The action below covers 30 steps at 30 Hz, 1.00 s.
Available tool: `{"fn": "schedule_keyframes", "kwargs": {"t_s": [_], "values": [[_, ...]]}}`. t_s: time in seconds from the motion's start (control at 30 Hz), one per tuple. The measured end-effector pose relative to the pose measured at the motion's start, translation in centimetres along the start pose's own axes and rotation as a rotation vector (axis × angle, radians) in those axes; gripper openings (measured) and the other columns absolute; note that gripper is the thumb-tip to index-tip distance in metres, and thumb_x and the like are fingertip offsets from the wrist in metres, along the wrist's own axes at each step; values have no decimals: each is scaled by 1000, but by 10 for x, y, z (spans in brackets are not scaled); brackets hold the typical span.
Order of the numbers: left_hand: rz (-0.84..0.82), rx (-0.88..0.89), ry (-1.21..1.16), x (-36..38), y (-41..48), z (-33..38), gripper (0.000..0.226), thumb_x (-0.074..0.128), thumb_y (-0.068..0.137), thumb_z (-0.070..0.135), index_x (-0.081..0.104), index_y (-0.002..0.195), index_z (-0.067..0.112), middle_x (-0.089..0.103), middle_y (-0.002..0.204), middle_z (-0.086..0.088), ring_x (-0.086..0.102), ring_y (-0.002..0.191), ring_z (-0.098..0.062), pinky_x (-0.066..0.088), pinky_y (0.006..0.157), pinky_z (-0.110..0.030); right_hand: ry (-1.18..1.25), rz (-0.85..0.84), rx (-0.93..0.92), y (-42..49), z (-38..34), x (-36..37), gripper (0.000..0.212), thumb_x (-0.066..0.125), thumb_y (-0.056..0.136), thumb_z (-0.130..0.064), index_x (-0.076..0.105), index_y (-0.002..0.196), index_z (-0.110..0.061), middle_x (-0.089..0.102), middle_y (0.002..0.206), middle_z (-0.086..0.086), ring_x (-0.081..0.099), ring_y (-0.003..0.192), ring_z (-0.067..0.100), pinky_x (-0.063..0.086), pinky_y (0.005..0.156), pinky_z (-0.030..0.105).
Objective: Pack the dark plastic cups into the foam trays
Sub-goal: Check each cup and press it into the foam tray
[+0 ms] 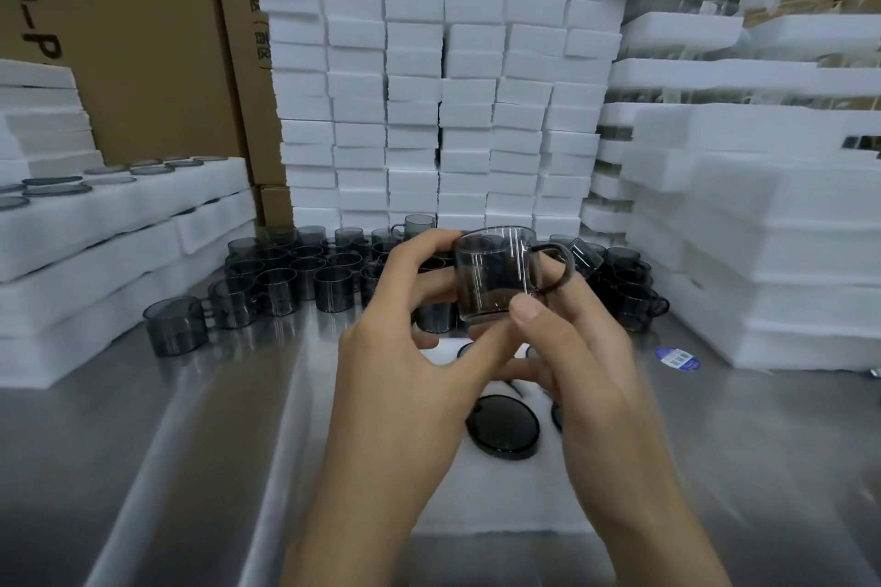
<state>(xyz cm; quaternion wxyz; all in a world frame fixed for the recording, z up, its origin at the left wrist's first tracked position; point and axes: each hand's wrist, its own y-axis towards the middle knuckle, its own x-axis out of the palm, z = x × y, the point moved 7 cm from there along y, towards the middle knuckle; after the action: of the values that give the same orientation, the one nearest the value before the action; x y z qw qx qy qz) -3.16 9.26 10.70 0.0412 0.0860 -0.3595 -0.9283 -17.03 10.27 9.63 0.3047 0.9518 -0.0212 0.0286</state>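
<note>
1. Two hands gripped one dark cup (496,276): left hand (405,362) curled round its body, right hand (586,372) pinching beside the handle.
2. It hung above a foam tray (500,505) on the surface (143,443).
3. Loose cups (295,276) crowded behind, before stacked foam blocks (443,86).

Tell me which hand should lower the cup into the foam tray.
Right, probably. The right hand pinches the dark cup at its handle, thumb on the lower wall; the left hand only steadies its other side. The foam tray lies beneath.

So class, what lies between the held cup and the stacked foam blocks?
Head view: loose dark cups stand on the steel table behind the held cup.
</note>
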Motion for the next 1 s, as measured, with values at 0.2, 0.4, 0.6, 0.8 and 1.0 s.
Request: {"fn": "schedule_keyframes", "kwargs": {"t_s": [0.2, 0.4, 0.6, 0.8, 1.0], "values": [[38, -4, 66, -9, -1, -5, 60, 83, 82, 46, 63, 139, 49, 71, 125, 28, 65, 121, 1, 56, 89, -35, -62, 91, -10, 1, 1, -4, 47, 69, 89, -34, 65, 135, -39, 75, 117, -4, 73, 105, 19, 65, 82, 46], [46, 48, 103, -12, -1, -3, 58, 80, 90, 32, 58, 136, 59, 70, 126, 31, 68, 119, -4, 52, 84, -31, -101, 161, -74, -3, -3, -4, 55, 78, 83, -35, 60, 133, -50, 72, 121, -12, 73, 106, 15, 62, 76, 24], [12, -3, 45, -10, -3, -10, 50, 84, 91, 36, 62, 133, 51, 72, 122, 28, 67, 120, 0, 55, 85, -36, 7, 176, 37, -2, 7, -2, 43, 70, 88, -40, 62, 130, -49, 79, 106, -1, 78, 97, 22, 66, 85, 46], [17, 9, 124, -6, -3, -13, 68, 87, 87, 14, 59, 134, 55, 68, 127, 31, 62, 124, 4, 51, 84, -30, -174, 197, -87, -5, -4, -2, 60, 84, 81, -26, 61, 129, -53, 69, 122, -14, 70, 111, 10, 60, 77, 24], [-22, -20, 63, -6, -3, -15, 56, 89, 87, 31, 61, 130, 54, 71, 122, 34, 64, 121, 7, 53, 87, -35, 5, 186, 49, -3, 4, -4, 46, 73, 85, -42, 63, 130, -47, 76, 119, -6, 77, 99, 21, 67, 84, 44]]}}
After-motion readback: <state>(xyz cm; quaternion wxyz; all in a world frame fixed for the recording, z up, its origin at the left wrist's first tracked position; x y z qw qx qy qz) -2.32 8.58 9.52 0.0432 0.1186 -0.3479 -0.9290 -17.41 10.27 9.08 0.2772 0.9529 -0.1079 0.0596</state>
